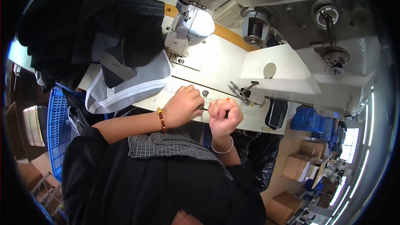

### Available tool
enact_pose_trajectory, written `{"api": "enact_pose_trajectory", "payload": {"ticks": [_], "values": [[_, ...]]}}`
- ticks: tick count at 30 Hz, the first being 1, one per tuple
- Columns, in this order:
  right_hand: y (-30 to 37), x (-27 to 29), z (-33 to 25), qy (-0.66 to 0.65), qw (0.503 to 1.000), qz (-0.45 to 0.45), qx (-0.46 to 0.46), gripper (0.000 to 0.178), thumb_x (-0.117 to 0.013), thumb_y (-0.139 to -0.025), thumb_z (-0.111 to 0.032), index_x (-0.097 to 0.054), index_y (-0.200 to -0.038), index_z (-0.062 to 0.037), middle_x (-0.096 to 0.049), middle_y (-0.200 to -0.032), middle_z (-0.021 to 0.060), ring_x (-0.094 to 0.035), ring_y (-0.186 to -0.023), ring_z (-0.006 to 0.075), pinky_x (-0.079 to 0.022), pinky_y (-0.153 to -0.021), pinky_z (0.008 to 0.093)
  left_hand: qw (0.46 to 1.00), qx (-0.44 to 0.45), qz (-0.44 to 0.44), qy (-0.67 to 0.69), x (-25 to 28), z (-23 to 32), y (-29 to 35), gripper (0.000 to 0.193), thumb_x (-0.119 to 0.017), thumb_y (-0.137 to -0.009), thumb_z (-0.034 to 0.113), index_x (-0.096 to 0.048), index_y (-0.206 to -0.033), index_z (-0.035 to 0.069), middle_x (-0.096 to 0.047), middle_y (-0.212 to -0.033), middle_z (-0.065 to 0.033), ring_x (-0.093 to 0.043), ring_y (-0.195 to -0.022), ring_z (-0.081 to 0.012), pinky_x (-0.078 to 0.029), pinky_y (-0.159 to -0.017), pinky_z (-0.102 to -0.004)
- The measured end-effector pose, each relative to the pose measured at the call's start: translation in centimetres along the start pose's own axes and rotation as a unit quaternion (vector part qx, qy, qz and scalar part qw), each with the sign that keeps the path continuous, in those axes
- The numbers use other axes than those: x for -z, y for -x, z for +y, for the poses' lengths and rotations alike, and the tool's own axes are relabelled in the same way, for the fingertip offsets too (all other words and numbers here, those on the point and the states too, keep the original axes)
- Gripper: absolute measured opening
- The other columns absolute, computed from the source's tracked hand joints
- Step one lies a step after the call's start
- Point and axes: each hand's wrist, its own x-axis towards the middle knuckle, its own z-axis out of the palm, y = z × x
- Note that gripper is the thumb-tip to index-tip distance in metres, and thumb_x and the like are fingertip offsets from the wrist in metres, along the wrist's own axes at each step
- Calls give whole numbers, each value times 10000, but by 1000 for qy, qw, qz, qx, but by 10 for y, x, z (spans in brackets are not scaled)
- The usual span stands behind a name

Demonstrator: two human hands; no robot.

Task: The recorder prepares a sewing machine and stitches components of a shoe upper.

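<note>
A thin dark rod (206, 109) lies between the two hands, to the left of the scissors (239, 93) and on their near side. Its long axis runs roughly left to right across the person's body, about along the table's near edge; most of its length is hidden, so which end is the tip cannot be told. The left hand (185, 106) is closed, its fingers pinched at the rod's left end, near a small dark round part. The right hand (225, 116) is curled into a fist around the rod's other end. An orange spot shows on top of that fist; whether it belongs to the rod cannot be told.

The near edge of the table (248, 116) runs close to the hands, on the scissors' near side. White surface shows between the right hand and the scissors, whose blades are spread and point away and to the left. Farther left of the scissors, grey cloth (137, 79) with a white strip reaches the table's edge; the machine (192, 29) stands beyond them to the left. Right of them lies a black pouch (276, 113). Fine scale-like marks on the table, just nearer than the scissors, are too small to read.
</note>
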Motion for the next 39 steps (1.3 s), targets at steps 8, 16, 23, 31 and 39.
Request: {"api": "enact_pose_trajectory", "payload": {"ticks": [8,16,23,31,39], "values": [[3,6,2,-33,999,7,-8,391,-346,-1054,-184,-365,-692,-38,-330,-559,30,-275,-485,113,-255,-462,300,1000,-1,1,2,2,-1,0,252,-824,-721,169,-652,-877,71,-597,-914,-77,-557,-954,-277,-444,-867,-398],[-4,5,-17,-72,997,-16,39,391,-326,-1046,-227,-313,-684,-77,-272,-524,11,-181,-443,94,-186,-409,276,1000,-2,4,7,1,-2,1,265,-829,-719,171,-660,-896,69,-594,-910,-74,-559,-959,-275,-443,-874,-396],[-1,2,-12,-38,999,-3,-5,383,-318,-1035,-220,-310,-680,-78,-268,-523,10,-191,-448,98,-196,-415,279,1000,-5,6,2,1,-2,1,251,-818,-730,172,-656,-890,67,-594,-918,-74,-558,-964,-277,-444,-873,-392],[1,3,0,2,1000,2,-20,452,-341,-1095,-261,-355,-693,-54,-329,-562,19,-275,-488,114,-263,-472,297,1000,-2,5,1,1,-2,1,254,-818,-729,171,-655,-894,68,-594,-917,-73,-560,-962,-282,-444,-872,-397],[6,3,2,-14,1000,17,8,439,-353,-1076,-234,-370,-685,-34,-331,-559,28,-298,-473,114,-263,-460,291,1000,-5,5,4,1,-1,-1,253,-820,-729,170,-655,-895,73,-596,-914,-70,-562,-960,-276,-441,-871,-399]]}}
